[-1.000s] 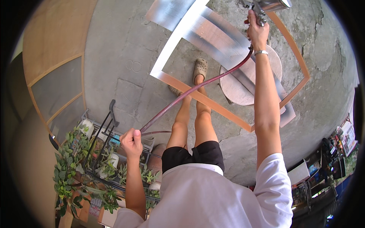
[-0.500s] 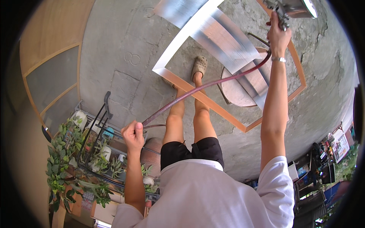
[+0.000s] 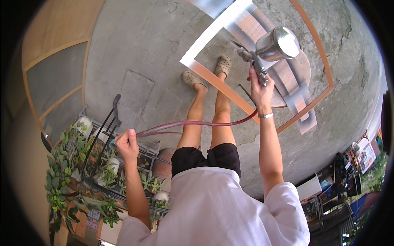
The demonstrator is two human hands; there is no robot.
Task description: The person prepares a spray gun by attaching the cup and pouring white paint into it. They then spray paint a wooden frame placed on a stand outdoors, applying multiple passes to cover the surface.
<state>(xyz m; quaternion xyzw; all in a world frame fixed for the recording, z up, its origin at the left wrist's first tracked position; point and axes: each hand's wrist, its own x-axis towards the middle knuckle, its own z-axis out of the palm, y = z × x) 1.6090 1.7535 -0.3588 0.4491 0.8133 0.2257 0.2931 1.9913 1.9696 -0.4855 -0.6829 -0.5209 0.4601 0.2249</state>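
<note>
Your right hand (image 3: 262, 95), arm extended forward, grasps the gravity-feed spray gun (image 3: 257, 66); its body's long axis slants, nozzle pointing forward-left. Your left hand (image 3: 127, 145) clenches the red hose (image 3: 189, 122).

right arm (image 3: 271, 152) stretched forward, elbow only slightly bent, right wrist (image 3: 266, 115) nearly straight, right grip (image 3: 262, 92) closed with fingers wrapped inward, left forearm (image 3: 136, 190) reaching forward, left grip (image 3: 127, 144) curled into a fist, thumb (image 3: 131, 135) lying upward, left grip nearer the torso (image 3: 219, 207), both grips well apart
</note>
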